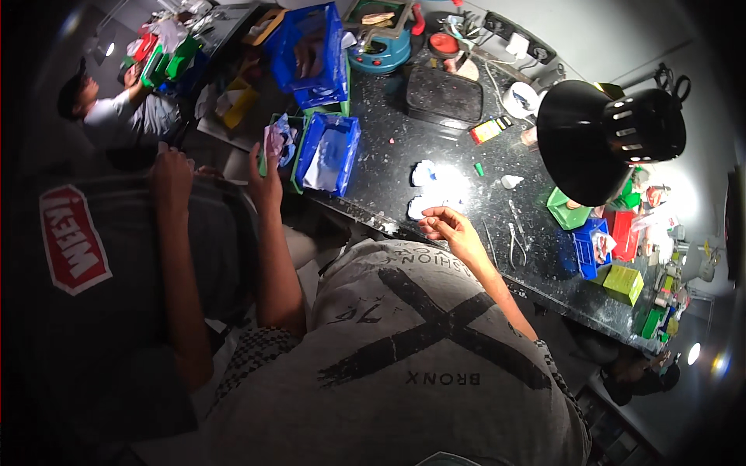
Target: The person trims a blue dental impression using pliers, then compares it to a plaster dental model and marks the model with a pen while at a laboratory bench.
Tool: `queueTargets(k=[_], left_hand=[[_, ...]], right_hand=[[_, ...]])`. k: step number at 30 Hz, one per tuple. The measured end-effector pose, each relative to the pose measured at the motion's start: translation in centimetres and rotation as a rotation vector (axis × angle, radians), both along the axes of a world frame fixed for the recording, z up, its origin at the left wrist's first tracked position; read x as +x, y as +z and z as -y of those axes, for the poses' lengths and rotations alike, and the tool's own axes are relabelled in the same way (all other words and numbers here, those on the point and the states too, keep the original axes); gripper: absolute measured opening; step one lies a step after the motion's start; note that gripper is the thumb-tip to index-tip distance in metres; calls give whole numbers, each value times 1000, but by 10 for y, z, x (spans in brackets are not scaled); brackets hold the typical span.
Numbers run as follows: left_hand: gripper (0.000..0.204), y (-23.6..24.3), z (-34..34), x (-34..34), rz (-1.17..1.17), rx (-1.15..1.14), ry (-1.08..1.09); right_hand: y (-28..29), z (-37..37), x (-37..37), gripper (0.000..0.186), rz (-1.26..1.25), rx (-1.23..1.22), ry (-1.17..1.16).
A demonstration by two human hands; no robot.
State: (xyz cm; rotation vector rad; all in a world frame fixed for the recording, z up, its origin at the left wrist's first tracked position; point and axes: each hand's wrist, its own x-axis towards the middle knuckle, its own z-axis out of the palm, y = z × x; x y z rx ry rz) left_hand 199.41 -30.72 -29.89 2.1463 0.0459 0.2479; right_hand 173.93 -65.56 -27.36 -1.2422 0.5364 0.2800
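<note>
My left hand (267, 186) is raised at the left edge of the workbench, fingers stretched up and apart. Right beside its fingertips is a crumpled purple-and-white wrapper or bag (286, 141) at a green bin; no firm grip on it shows. Under the bright lamp light, my right hand (452, 231) has thumb and fingers pinched together over the bench's front edge. What the pinch holds, if anything, is too small to make out. Touching or just beyond those fingertips lies a small white-and-dark piece (416, 208). A similar piece (423, 172) rests farther back.
A black desk lamp (583, 140) overhangs the right side. Blue bins (348, 159) stand left; pliers (514, 242), a small white bottle (510, 182) and a dark box (444, 95) lie on the bench (381, 140). A co-worker's arm (172, 202) is close at left.
</note>
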Motion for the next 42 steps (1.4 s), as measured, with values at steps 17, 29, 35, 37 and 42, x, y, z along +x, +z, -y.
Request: queueTargets(k=[17, 29, 35, 37, 42], left_hand=[[16, 9, -7, 34, 367, 354, -19], [55, 16, 6, 33, 313, 309, -153], [49, 19, 4, 25, 148, 111, -86], [47, 18, -1, 27, 143, 113, -109], [37, 13, -12, 29, 248, 166, -162]], right_hand=[[-1, -15, -6, 25, -13, 52, 30], [9, -13, -3, 24, -29, -4, 43], [13, -7, 5, 24, -47, -21, 70], [17, -9, 18, 27, 14, -18, 136], [39, -26, 85, 36, 100, -100, 449]])
